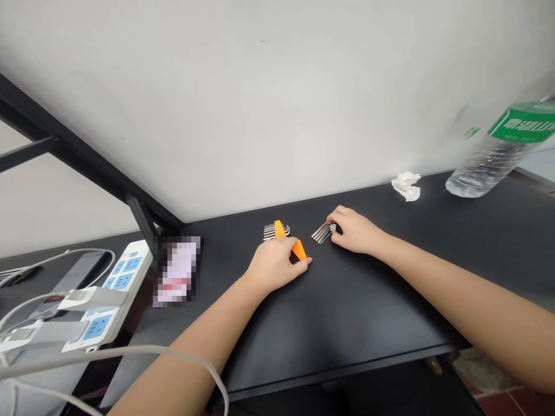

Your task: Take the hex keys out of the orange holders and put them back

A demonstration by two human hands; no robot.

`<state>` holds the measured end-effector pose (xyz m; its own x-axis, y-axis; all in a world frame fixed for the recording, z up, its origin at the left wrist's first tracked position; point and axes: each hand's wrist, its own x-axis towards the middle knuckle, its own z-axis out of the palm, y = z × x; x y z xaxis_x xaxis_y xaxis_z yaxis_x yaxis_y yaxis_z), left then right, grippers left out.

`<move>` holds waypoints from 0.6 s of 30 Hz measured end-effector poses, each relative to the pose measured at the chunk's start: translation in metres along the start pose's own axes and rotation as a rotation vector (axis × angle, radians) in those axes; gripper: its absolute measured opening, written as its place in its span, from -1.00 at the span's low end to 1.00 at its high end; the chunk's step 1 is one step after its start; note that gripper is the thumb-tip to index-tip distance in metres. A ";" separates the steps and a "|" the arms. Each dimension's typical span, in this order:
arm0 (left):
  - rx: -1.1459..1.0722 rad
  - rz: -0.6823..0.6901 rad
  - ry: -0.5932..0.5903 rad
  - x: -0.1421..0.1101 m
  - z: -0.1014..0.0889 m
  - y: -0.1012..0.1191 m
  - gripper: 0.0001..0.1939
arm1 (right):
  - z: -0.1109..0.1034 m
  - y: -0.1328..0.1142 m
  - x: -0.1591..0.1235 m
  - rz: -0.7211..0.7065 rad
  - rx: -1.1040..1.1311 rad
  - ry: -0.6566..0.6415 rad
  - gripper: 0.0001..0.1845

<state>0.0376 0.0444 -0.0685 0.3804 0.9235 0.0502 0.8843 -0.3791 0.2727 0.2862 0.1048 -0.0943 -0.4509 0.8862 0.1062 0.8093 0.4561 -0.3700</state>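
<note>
My left hand grips the orange holder — best held steady — while my right hand pinches the loose hex keys; I'd want their bends aligned.

Hex-key holder lies on desk within the left hand's grip; loose hex keys lie right of it, at the right hand's grip. Tissue, then bottle, sit right of and beyond both grips; power strip lies well left.
</note>
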 end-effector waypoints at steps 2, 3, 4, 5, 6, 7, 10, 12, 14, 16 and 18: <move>-0.007 0.008 0.008 -0.001 0.001 -0.001 -0.67 | 0.001 -0.002 0.002 0.016 -0.005 0.015 -0.74; -0.010 0.013 0.014 -0.001 0.001 -0.001 -0.67 | 0.002 -0.003 0.003 0.019 -0.006 0.021 -0.75; -0.014 0.019 0.020 -0.001 0.002 -0.001 -0.67 | 0.002 -0.003 0.003 0.018 -0.007 0.024 -0.75; -0.019 0.024 0.026 -0.002 0.002 -0.001 -0.66 | 0.001 -0.004 0.002 0.015 -0.010 0.031 -0.75; -0.026 0.028 0.032 -0.002 0.002 -0.002 -0.66 | 0.001 -0.004 0.001 0.008 -0.013 0.050 -0.74; -0.034 0.032 0.038 -0.002 0.003 -0.002 -0.65 | 0.000 -0.006 0.000 -0.005 -0.014 0.085 -0.73; -0.061 0.046 0.055 -0.003 0.004 -0.002 -0.64 | -0.005 -0.014 -0.006 -0.114 0.097 0.161 -0.76; -0.075 0.060 0.063 -0.003 0.004 -0.002 -0.64 | -0.008 -0.022 -0.010 -0.237 0.278 0.052 -0.81; -0.089 0.076 0.063 -0.003 0.004 -0.002 -0.66 | -0.009 -0.031 -0.013 -0.341 0.439 -0.112 -0.83; -0.098 0.093 0.058 -0.002 0.004 -0.002 -0.67 | -0.007 -0.038 -0.014 -0.369 0.520 -0.199 -0.85; -0.093 0.115 0.048 -0.002 0.004 -0.001 -0.67 | -0.005 -0.041 -0.013 -0.310 0.560 -0.257 -0.87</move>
<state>0.0364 0.0424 -0.0725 0.4624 0.8768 0.1319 0.8056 -0.4776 0.3506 0.2609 0.0749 -0.0761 -0.7610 0.6428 0.0879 0.3433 0.5139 -0.7861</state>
